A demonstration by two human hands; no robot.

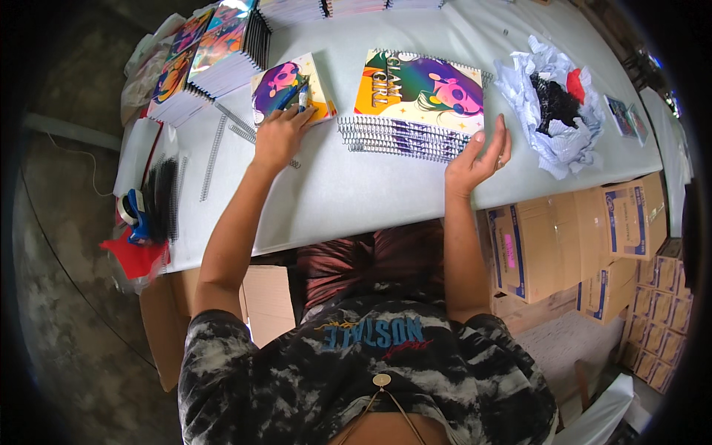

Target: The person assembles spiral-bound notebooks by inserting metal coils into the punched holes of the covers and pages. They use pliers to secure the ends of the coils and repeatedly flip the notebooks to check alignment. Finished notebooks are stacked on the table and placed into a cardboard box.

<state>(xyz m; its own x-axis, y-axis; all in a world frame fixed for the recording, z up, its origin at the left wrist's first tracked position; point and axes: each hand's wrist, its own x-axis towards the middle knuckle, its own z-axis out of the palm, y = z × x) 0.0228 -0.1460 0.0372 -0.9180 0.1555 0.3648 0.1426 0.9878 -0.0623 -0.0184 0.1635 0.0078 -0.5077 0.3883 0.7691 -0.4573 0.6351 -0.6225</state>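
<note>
My left hand [282, 135] is closed around the lower end of blue-handled pliers [302, 96], which lie on a small stack of printed covers [324, 83]. To the right, spiral-bound notebooks [423, 89] with a colourful cartoon face on the cover sit in a pile. Their metal coils show along the near side. My right hand [478, 159] is at the pile's near right corner, open with its fingers extended upward and nothing in it. Loose metal spiral coils [213, 157] lie on the white table left of my left forearm.
Taller stacks of bound notebooks [222, 63] fill the far left of the table. Black coils [162, 196] and a blue tape dispenser [136, 215] are at the left edge. Crumpled pale wrapping [552, 111] lies on the right. Cardboard boxes [552, 241] stand below the table's right side.
</note>
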